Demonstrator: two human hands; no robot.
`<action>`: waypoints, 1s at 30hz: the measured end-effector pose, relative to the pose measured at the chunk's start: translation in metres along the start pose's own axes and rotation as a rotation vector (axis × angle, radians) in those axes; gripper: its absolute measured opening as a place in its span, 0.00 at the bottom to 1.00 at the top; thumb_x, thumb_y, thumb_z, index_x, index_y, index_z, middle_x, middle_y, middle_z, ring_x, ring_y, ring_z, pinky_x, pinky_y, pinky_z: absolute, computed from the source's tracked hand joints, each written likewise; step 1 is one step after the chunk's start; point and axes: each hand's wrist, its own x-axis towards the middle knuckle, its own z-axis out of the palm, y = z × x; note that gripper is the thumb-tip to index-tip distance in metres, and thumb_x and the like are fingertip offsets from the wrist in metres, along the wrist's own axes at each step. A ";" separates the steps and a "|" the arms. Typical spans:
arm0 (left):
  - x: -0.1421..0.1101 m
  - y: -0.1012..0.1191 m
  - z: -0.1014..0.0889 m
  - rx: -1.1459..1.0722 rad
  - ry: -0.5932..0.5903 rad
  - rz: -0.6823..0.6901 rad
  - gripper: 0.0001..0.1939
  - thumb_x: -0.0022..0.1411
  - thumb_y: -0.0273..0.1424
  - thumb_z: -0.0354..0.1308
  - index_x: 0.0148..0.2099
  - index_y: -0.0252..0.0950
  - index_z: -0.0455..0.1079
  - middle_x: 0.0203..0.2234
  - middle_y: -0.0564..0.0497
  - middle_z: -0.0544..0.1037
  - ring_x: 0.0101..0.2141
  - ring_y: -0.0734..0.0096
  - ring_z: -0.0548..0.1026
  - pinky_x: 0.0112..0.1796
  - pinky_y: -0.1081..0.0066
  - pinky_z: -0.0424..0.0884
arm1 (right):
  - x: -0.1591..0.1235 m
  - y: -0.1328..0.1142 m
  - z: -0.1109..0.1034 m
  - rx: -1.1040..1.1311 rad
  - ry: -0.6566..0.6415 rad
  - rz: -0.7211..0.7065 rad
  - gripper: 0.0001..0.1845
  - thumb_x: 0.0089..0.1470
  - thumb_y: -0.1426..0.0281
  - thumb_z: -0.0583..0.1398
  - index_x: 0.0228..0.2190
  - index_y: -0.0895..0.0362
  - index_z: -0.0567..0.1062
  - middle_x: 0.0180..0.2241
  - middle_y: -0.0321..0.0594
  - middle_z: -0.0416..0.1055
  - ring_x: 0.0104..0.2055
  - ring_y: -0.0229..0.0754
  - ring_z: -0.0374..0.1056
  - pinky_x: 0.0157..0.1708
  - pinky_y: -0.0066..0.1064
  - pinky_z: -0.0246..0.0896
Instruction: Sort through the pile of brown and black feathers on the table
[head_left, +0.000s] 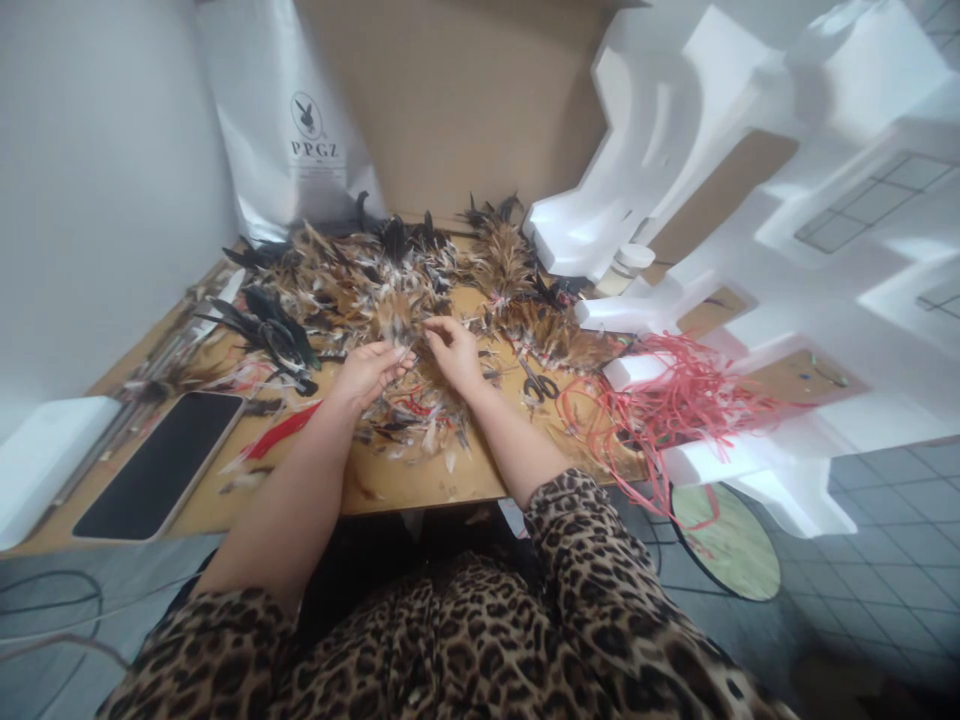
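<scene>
My left hand (375, 372) pinches the quill end of a small bunch of brown feathers (397, 318), whose fluffy tips point away from me. Just to its right my right hand (451, 350) is closed at the fingertips by the same bunch; what it pinches is too small to make out. Behind both hands lies a large pile of brown and black feathers (322, 265). Loose feathers (427, 435) and red scraps lie under my wrists. Black-handled scissors (538, 383) rest right of my right hand, beside a row of brown feathers (559, 335).
Dark glossy feathers (274, 335) and a phone (159, 465) lie to the left, near a white box (52, 460). A silver bag (292, 130) stands behind. White foam pieces (810, 260) crowd the right, with tangled red ribbon (675, 390) hanging over the table edge and a white-lidded jar (630, 265).
</scene>
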 end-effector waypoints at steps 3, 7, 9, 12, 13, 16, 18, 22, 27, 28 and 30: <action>0.000 -0.001 0.000 0.004 0.003 -0.016 0.08 0.46 0.26 0.66 0.31 0.26 0.74 0.24 0.43 0.78 0.23 0.78 0.74 0.25 0.82 0.69 | 0.001 -0.002 0.003 0.224 -0.076 0.126 0.14 0.51 0.70 0.53 0.41 0.57 0.69 0.39 0.40 0.72 0.39 0.35 0.68 0.42 0.29 0.65; -0.001 -0.001 0.002 0.011 0.023 -0.008 0.08 0.45 0.26 0.66 0.30 0.27 0.74 0.23 0.45 0.78 0.23 0.78 0.74 0.25 0.81 0.69 | 0.001 -0.006 -0.002 0.427 -0.189 0.211 0.21 0.47 0.72 0.55 0.45 0.56 0.66 0.40 0.39 0.72 0.36 0.34 0.68 0.37 0.27 0.66; -0.001 -0.001 0.003 0.013 0.028 0.009 0.08 0.46 0.26 0.65 0.30 0.26 0.74 0.23 0.45 0.78 0.23 0.79 0.74 0.25 0.82 0.69 | 0.001 -0.007 -0.003 0.479 -0.219 0.248 0.21 0.46 0.70 0.57 0.46 0.56 0.66 0.41 0.40 0.71 0.35 0.34 0.69 0.35 0.26 0.65; 0.000 0.000 0.003 -0.013 0.046 0.033 0.08 0.46 0.26 0.65 0.30 0.26 0.74 0.23 0.46 0.77 0.22 0.80 0.73 0.25 0.82 0.68 | 0.001 -0.007 -0.001 0.490 -0.226 0.285 0.21 0.46 0.67 0.59 0.44 0.56 0.67 0.40 0.40 0.71 0.34 0.34 0.69 0.33 0.25 0.65; 0.000 0.000 0.003 -0.027 0.059 0.035 0.08 0.46 0.25 0.65 0.30 0.27 0.74 0.23 0.46 0.77 0.22 0.81 0.73 0.25 0.82 0.68 | 0.001 -0.006 0.000 0.479 -0.222 0.291 0.21 0.45 0.67 0.60 0.44 0.56 0.67 0.40 0.39 0.72 0.34 0.33 0.68 0.33 0.25 0.65; 0.003 0.001 0.000 -0.053 0.110 0.052 0.08 0.45 0.25 0.66 0.30 0.27 0.73 0.23 0.47 0.77 0.22 0.82 0.73 0.25 0.82 0.68 | 0.005 -0.002 -0.002 0.396 -0.215 0.287 0.20 0.43 0.69 0.61 0.42 0.57 0.69 0.36 0.37 0.72 0.31 0.31 0.66 0.33 0.24 0.63; 0.005 0.001 -0.003 -0.056 0.133 0.074 0.08 0.45 0.26 0.66 0.30 0.28 0.73 0.23 0.47 0.77 0.22 0.82 0.72 0.25 0.82 0.68 | 0.008 -0.001 -0.011 0.291 -0.261 0.261 0.16 0.42 0.70 0.61 0.37 0.60 0.72 0.31 0.36 0.72 0.28 0.30 0.64 0.33 0.24 0.62; 0.006 0.000 -0.006 -0.053 0.143 0.103 0.07 0.46 0.27 0.66 0.29 0.28 0.73 0.24 0.47 0.77 0.22 0.81 0.72 0.24 0.82 0.68 | 0.014 -0.001 -0.039 0.065 -0.517 0.185 0.10 0.40 0.72 0.62 0.29 0.63 0.75 0.26 0.35 0.72 0.28 0.31 0.64 0.34 0.25 0.60; 0.005 0.000 -0.006 -0.011 0.101 0.078 0.07 0.45 0.28 0.66 0.28 0.29 0.73 0.24 0.47 0.77 0.22 0.81 0.73 0.23 0.82 0.67 | 0.011 -0.004 -0.049 -0.175 -0.692 0.140 0.13 0.41 0.74 0.61 0.34 0.62 0.77 0.23 0.33 0.70 0.23 0.30 0.61 0.28 0.23 0.56; 0.004 0.001 -0.005 -0.003 0.095 0.073 0.08 0.45 0.28 0.66 0.28 0.29 0.73 0.24 0.47 0.77 0.22 0.80 0.73 0.23 0.82 0.67 | 0.010 -0.004 -0.046 -0.232 -0.726 0.113 0.14 0.41 0.74 0.61 0.35 0.62 0.77 0.23 0.32 0.70 0.23 0.30 0.61 0.28 0.23 0.55; 0.003 0.002 -0.005 0.003 0.089 0.068 0.08 0.46 0.28 0.65 0.29 0.29 0.74 0.24 0.47 0.77 0.22 0.80 0.73 0.23 0.82 0.67 | 0.008 -0.002 -0.038 -0.363 -0.768 0.039 0.13 0.41 0.76 0.60 0.33 0.60 0.78 0.24 0.33 0.72 0.25 0.31 0.63 0.30 0.23 0.56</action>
